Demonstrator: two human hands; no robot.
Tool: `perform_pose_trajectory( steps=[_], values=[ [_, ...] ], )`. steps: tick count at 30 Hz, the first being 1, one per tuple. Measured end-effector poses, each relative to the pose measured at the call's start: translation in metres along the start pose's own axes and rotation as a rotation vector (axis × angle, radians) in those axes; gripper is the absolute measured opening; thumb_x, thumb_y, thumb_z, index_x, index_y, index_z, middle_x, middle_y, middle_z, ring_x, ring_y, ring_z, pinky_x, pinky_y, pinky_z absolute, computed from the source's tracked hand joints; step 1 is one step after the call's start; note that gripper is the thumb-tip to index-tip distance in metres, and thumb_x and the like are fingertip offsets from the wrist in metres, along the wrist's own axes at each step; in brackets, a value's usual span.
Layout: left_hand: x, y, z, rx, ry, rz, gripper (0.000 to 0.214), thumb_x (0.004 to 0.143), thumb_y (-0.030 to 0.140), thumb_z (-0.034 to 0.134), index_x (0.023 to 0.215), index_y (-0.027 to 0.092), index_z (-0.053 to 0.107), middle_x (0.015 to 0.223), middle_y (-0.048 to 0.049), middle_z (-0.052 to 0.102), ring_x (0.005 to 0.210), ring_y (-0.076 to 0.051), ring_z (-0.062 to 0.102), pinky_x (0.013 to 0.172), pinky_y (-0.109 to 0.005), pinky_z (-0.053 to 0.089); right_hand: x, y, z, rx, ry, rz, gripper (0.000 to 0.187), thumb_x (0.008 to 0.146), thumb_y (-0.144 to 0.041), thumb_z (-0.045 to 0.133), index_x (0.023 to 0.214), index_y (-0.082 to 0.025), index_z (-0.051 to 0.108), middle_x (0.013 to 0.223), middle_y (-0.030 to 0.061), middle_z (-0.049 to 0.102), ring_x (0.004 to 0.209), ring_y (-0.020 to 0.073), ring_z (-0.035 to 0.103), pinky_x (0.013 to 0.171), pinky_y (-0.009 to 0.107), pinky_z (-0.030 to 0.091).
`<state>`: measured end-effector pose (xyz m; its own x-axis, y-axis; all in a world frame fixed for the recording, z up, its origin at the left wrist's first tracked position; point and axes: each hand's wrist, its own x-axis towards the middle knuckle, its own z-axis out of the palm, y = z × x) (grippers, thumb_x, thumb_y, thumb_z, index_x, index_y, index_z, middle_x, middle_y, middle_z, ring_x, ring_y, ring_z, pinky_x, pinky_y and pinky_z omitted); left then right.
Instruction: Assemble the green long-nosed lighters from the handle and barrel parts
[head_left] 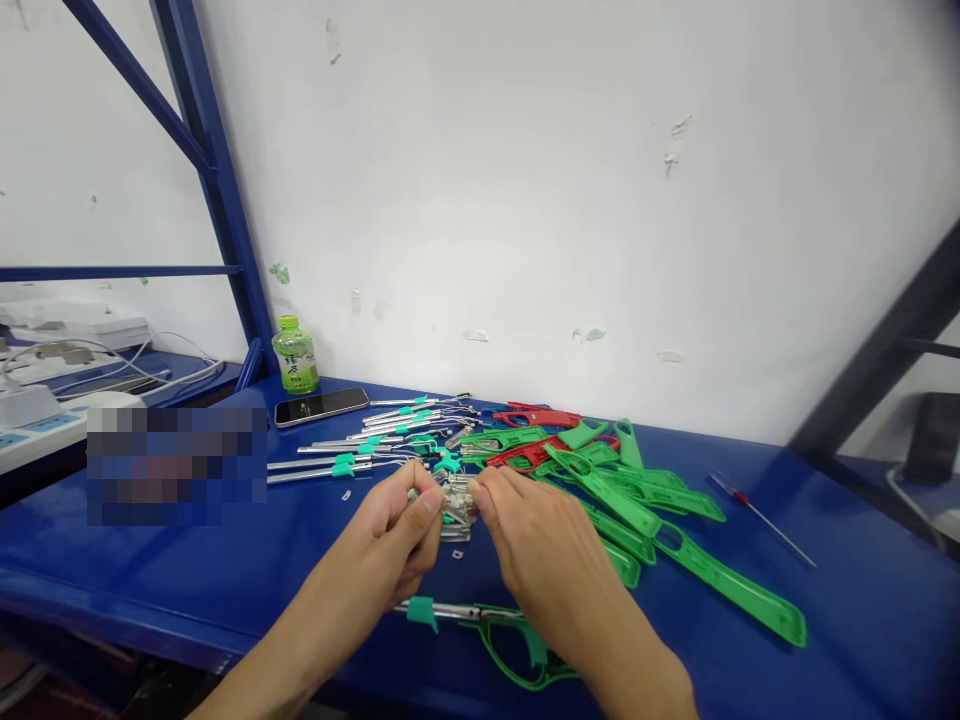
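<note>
My left hand [401, 530] and my right hand [532, 525] meet above the blue table, both with fingers closed. Between the fingertips shows a small clear plastic part [456, 490] with metal bits; the fingers cover much of it. Clear pieces also lie just behind and below, so its outline is hard to separate. Under my wrists lies a long lighter [517, 650] with a green open shell, a metal tube and a teal trigger piece. Right of my hands is a pile of green lighter shells [630, 500], with red shells [532, 415] among them.
Several metal lighter tubes [337, 445] with wires and teal pieces lie at the left. Behind them are a phone [322, 405] and a green drink bottle [295, 358]. A screwdriver [765, 520] rests at the right. A power strip [45, 430] stands far left, beside a blurred patch.
</note>
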<state>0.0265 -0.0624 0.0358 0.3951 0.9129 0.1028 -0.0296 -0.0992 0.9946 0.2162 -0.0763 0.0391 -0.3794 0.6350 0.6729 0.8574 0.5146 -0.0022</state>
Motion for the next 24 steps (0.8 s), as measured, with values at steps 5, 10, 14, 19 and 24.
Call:
perform_pose_trajectory(
  steps=[5, 10, 14, 19, 24],
  values=[
    [-0.003, 0.009, 0.002, -0.049, -0.025, -0.025, 0.055, 0.099, 0.075, 0.066, 0.086, 0.026, 0.044, 0.051, 0.0158, 0.033, 0.042, -0.005, 0.010, 0.040, -0.020, 0.013, -0.001, -0.002, 0.002, -0.015, -0.003, 0.016, 0.053, 0.124, -0.031, 0.018, 0.091, -0.026, 0.060, 0.077, 0.0014, 0.070, 0.065, 0.0237, 0.069, 0.065, 0.038, 0.037],
    [-0.007, 0.016, 0.004, -0.061, -0.017, -0.039, 0.051, 0.103, 0.071, 0.064, 0.088, 0.026, 0.044, 0.051, 0.0165, 0.035, 0.040, -0.004, 0.010, 0.041, -0.019, 0.014, -0.003, -0.004, 0.004, -0.040, -0.008, 0.035, 0.051, 0.123, -0.028, 0.020, 0.093, -0.026, 0.061, 0.078, 0.0014, 0.072, 0.066, 0.0239, 0.070, 0.067, 0.038, 0.036],
    [-0.008, 0.016, 0.004, -0.058, -0.009, -0.045, 0.051, 0.102, 0.070, 0.064, 0.088, 0.026, 0.043, 0.052, 0.0169, 0.034, 0.041, -0.004, 0.008, 0.040, -0.019, 0.012, -0.003, -0.007, 0.005, -0.066, -0.013, 0.040, 0.047, 0.123, -0.026, 0.025, 0.093, -0.026, 0.061, 0.077, 0.0012, 0.073, 0.066, 0.0231, 0.071, 0.068, 0.037, 0.036],
    [-0.006, 0.013, 0.003, -0.056, -0.006, -0.066, 0.050, 0.103, 0.068, 0.064, 0.088, 0.026, 0.043, 0.053, 0.0168, 0.034, 0.041, -0.003, 0.006, 0.039, -0.018, 0.009, -0.002, -0.010, 0.009, -0.115, -0.027, 0.067, 0.036, 0.119, -0.019, 0.036, 0.094, -0.025, 0.062, 0.079, 0.0037, 0.074, 0.070, 0.0241, 0.074, 0.071, 0.038, 0.038],
    [-0.005, 0.013, 0.000, -0.032, 0.001, -0.072, 0.047, 0.106, 0.066, 0.063, 0.089, 0.026, 0.043, 0.056, 0.0156, 0.035, 0.044, -0.005, 0.006, 0.039, -0.018, 0.009, -0.001, -0.014, 0.013, -0.146, -0.045, 0.079, 0.029, 0.116, -0.015, 0.043, 0.095, -0.024, 0.062, 0.078, 0.0043, 0.074, 0.070, 0.0245, 0.074, 0.072, 0.039, 0.039]
  ],
)
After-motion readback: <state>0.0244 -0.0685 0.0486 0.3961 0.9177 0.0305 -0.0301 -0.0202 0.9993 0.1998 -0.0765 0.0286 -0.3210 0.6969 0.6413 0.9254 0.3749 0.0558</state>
